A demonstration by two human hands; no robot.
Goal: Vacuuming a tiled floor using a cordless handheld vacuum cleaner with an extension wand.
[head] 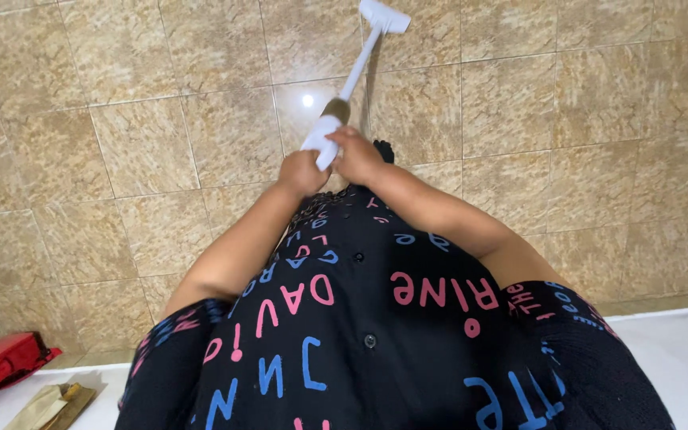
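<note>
Both hands, left hand [300, 173] and right hand [357, 155], close around the white mop handle [342, 99]; steady downward pressure probably keeps its head [385, 16] flat on the tiled floor [161, 143].

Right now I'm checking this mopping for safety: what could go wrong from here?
1. The left hand and right hand bunch together at the top of the white mop handle; with so narrow a grip, the mop head may twist or skid.
2. The glossy tiled floor shows glare, so it may be slippery underfoot.
3. The red bag and brown paper bag lie behind, a possible trip hazard when stepping back.
</note>
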